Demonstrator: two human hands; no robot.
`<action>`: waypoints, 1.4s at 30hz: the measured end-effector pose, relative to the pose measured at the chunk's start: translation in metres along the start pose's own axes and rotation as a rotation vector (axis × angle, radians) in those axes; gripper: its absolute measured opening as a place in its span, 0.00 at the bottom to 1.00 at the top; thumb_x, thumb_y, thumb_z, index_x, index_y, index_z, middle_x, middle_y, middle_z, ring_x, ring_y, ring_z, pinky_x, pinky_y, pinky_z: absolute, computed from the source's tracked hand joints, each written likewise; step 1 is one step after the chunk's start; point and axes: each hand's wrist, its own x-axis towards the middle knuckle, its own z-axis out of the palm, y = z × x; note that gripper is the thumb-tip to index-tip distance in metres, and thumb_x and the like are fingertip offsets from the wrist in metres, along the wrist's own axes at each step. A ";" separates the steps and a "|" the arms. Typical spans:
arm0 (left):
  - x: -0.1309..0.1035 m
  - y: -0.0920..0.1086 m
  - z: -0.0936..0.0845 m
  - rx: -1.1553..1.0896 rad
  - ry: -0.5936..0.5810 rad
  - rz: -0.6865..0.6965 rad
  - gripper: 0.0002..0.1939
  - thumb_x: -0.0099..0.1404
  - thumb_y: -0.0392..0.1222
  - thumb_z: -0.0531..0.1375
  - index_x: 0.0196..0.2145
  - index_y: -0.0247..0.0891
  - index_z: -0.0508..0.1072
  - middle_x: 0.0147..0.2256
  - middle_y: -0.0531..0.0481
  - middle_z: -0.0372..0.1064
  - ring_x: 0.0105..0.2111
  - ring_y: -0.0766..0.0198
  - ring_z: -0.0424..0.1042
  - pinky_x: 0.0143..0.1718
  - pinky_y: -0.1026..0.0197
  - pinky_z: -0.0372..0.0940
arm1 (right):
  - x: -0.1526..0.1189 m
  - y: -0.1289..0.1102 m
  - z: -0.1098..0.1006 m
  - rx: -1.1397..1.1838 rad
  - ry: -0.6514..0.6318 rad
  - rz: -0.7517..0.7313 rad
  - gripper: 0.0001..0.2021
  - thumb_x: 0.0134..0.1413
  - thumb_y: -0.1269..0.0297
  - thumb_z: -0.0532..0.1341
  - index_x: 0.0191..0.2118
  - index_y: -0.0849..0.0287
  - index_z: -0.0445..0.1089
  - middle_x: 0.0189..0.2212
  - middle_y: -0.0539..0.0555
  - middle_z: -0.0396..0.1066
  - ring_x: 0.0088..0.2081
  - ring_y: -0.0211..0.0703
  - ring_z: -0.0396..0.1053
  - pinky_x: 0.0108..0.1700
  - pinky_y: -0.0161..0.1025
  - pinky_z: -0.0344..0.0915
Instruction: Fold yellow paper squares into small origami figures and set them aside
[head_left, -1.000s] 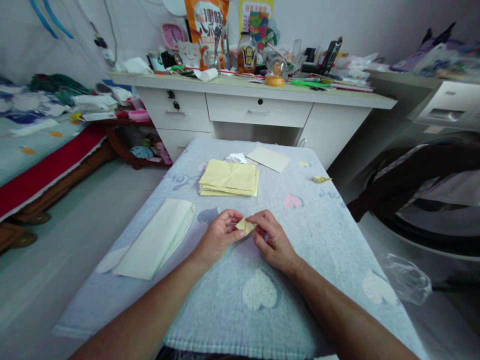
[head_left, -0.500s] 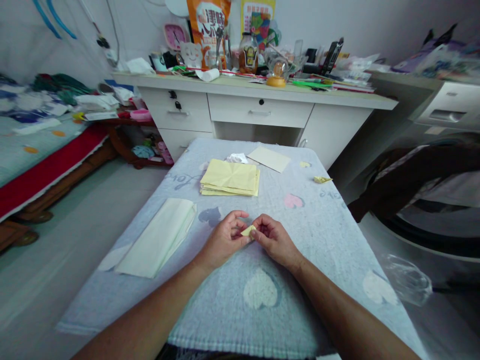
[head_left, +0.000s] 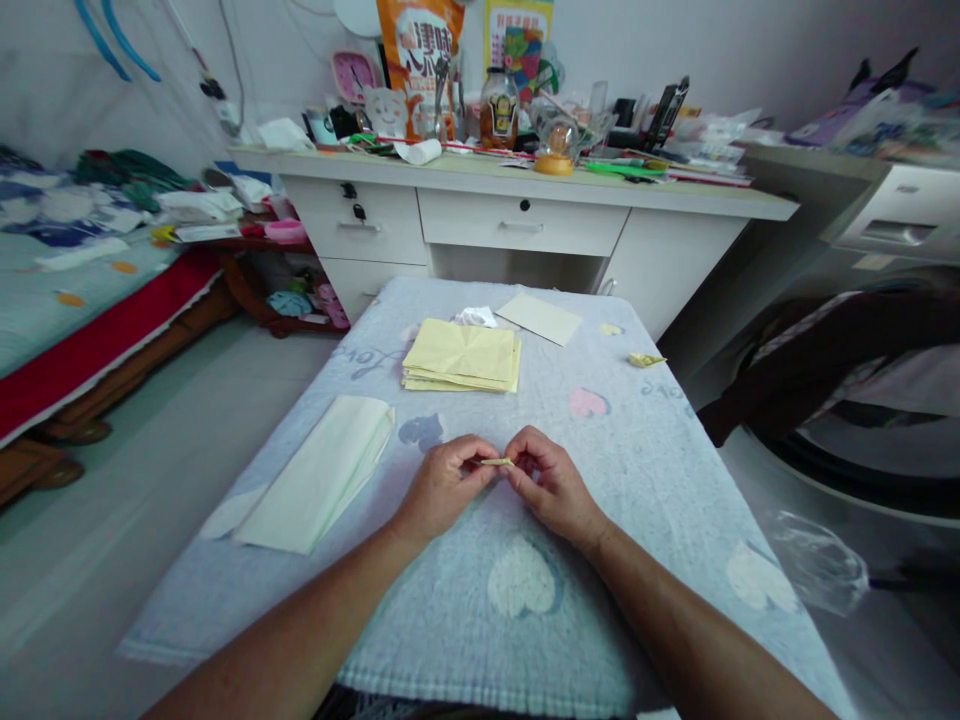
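Between my two hands, just above the cloth-covered table (head_left: 592, 470), is a small folded piece of yellow paper (head_left: 496, 461), seen nearly edge-on. My left hand (head_left: 450, 482) pinches its left end with thumb and fingertips. At the other end, my right hand (head_left: 546, 476) is closed on it, thumb in front and fingers curled behind. Fingers hide much of the paper. Beyond my hands lies a stack of yellow paper sheets (head_left: 461, 352) with crease lines on the top sheet. A small folded yellow paper piece (head_left: 646, 360) rests near the table's right edge.
On the left of the table lies a folded pale green paper bundle (head_left: 319, 475). Behind the stack are a crumpled white tissue (head_left: 475, 317) and a pale card (head_left: 539, 318). A cluttered white desk (head_left: 525, 190) stands beyond; a washing machine (head_left: 892, 300) is at right.
My left fingers have closed onto the paper, where they were spread apart before. The paper has turned from showing a flat triangular face to nearly edge-on.
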 end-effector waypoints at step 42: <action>0.002 -0.014 0.005 -0.058 0.090 -0.130 0.02 0.61 0.37 0.56 0.32 0.38 0.68 0.28 0.54 0.66 0.30 0.66 0.66 0.33 0.65 0.60 | 0.001 0.008 -0.007 -0.373 -0.076 -0.125 0.18 0.40 0.77 0.58 0.40 0.57 0.61 0.37 0.54 0.63 0.40 0.45 0.61 0.44 0.42 0.60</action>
